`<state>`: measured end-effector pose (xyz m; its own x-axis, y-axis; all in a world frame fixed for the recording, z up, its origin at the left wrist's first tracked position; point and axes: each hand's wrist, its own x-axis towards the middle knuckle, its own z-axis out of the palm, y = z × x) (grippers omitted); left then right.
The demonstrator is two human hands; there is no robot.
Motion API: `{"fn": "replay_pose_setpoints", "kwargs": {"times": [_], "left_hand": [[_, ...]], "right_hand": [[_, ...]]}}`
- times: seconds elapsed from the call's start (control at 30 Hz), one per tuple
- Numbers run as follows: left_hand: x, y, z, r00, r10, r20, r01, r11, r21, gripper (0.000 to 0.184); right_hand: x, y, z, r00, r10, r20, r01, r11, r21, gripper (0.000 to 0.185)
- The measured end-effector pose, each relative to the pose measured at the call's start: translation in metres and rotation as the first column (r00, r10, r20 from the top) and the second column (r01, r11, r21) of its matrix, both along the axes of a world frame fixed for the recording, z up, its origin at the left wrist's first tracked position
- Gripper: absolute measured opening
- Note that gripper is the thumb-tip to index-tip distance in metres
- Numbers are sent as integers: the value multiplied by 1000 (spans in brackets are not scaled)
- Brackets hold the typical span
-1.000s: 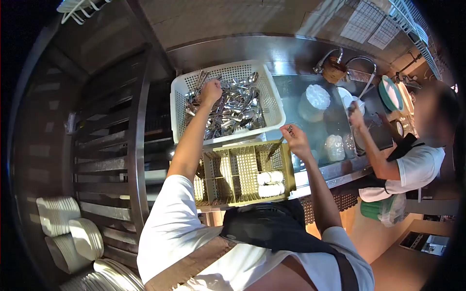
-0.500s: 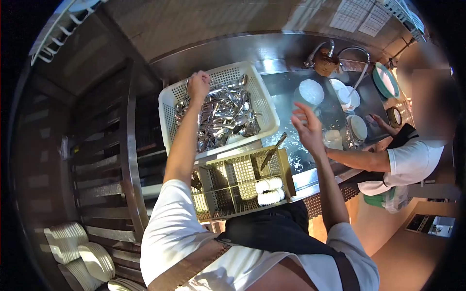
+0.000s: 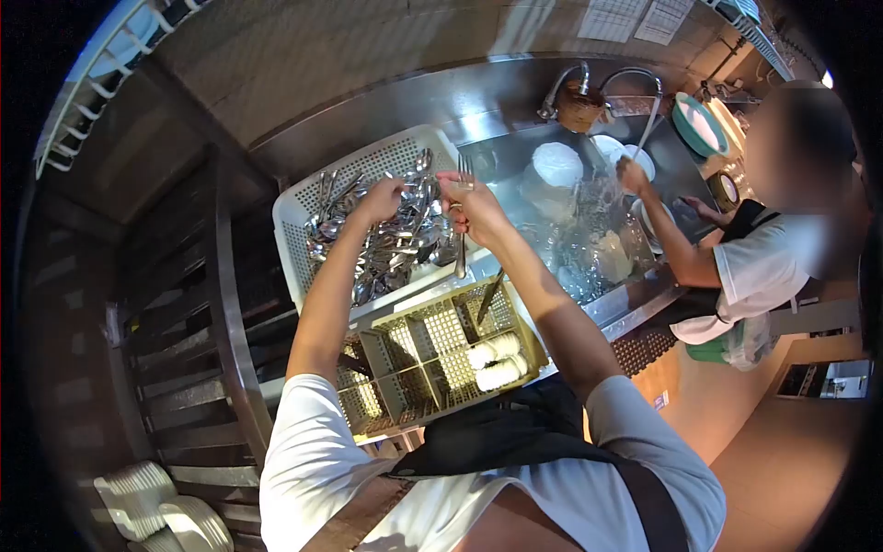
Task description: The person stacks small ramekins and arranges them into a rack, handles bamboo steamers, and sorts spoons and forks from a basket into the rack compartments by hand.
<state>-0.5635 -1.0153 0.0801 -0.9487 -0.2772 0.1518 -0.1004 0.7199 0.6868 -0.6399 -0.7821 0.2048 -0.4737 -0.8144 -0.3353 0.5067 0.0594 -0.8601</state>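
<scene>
A white perforated basket (image 3: 292, 241) holds a heap of spoons, forks and other metal cutlery (image 3: 391, 244). My left hand (image 3: 379, 201) is over the heap, its fingers pinched together; whatever they grip is hidden. At the basket's right edge, my right hand (image 3: 476, 213) is closed on a fork (image 3: 461, 256), tines up and handle hanging down. Below the basket stands a compartmented cutlery rack (image 3: 418, 340). Its right compartments contain white spoon-like pieces (image 3: 497, 361) and a dark-handled utensil (image 3: 490, 296).
To the right is a metal sink (image 3: 501, 161) with water and stacked white dishes (image 3: 557, 167). A co-worker (image 3: 768, 253) reaches into it beside a curved faucet (image 3: 572, 78). Metal shelving (image 3: 235, 322) and stacked plates (image 3: 133, 497) are on the left.
My right hand has come left from over the sink to the basket and now holds a fork. My left hand has moved toward the heap's middle. The co-worker's hand has risen toward the faucet.
</scene>
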Motion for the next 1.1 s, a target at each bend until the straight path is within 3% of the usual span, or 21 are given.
{"fn": "replay_pose_setpoints", "kwargs": {"times": [0.03, 0.07, 0.13, 0.2, 0.3, 0.37, 0.43, 0.47, 0.5, 0.57, 0.6, 0.63, 0.77, 0.83, 0.9, 0.97, 1.0, 1.1], "left_hand": [[3, 0, -2, 980, -47, 194, 46, 999, 6, 16], [2, -5, 0, 980, -56, 193, 55, 998, 8, 16], [2, -13, 28, 992, -42, 120, 31, 995, 96, 14], [0, -16, 70, 983, 63, -171, -42, 991, 126, 10], [-2, 6, 150, 968, 120, -222, -75, 977, 198, 8], [-12, 37, 182, 928, 111, -355, -29, 973, 228, 9], [-26, 57, 180, 947, 149, -284, -52, 945, 323, 13], [-39, 55, 160, 914, 135, -382, 33, 915, 403, 14], [-48, 51, 138, 914, 133, -384, 38, 913, 406, 14], [-59, 36, 88, 926, 243, -288, 11, 748, 663, 17], [-58, 22, 42, 951, 266, -155, -198, 913, 356, 17], [-56, 7, 2, 941, 335, -39, -336, 941, -26, 17], [-50, -5, -37, 947, 296, 124, -292, 955, -49, 15], [-56, -11, -28, 949, 299, 102, -314, 926, 208, 15], [-60, -1, -23, 936, 330, 121, -343, 932, 112, 15], [-68, 15, -22, 947, 273, 168, -278, 961, 6, 16], [-68, 16, -25, 938, 217, 272, -205, 976, -72, 15], [-72, 14, -26, 937, 316, 152, -311, 949, -55, 8]], "right_hand": [[-3, 2, 0, 994, -67, 86, 68, 998, -13, 20], [-7, 3, 0, 993, -76, 85, 77, 997, -10, 20], [-14, 0, 2, 995, -86, 57, 89, 994, -55, 25], [-14, -2, 12, 994, -106, 1, 105, 988, -110, 31], [-23, -25, -3, 974, -190, -126, 156, 957, -243, 34], [-20, -38, -8, 968, -179, -175, 122, 948, -293, 36], [-9, -39, 12, 999, -35, -13, 26, 908, -418, 35], [-1, -29, 26, 984, -84, 159, 132, 938, -322, 28], [-2, -22, 17, 984, -88, 156, 134, 938, -319, 28], [-12, -3, -7, 964, -94, 248, 169, 937, -304, 23], [-6, 10, 2, 942, -156, 297, 230, 945, -234, 22], [-4, 20, 3, 943, -158, 293, 231, 945, -232, 22], [-5, 39, 9, 931, -169, 324, 259, 930, -261, 25], [-10, 43, 16, 935, -152, 319, 251, 922, -295, 27], [-11, 46, 19, 941, -140, 309, 235, 927, -294, 30], [-15, 45, 21, 945, -83, 315, 200, 911, -359, 29], [-12, 48, 25, 945, -54, 322, 186, 899, -396, 25], [-6, 55, 31, 962, -49, 270, 155, 909, -387, 19]]}}
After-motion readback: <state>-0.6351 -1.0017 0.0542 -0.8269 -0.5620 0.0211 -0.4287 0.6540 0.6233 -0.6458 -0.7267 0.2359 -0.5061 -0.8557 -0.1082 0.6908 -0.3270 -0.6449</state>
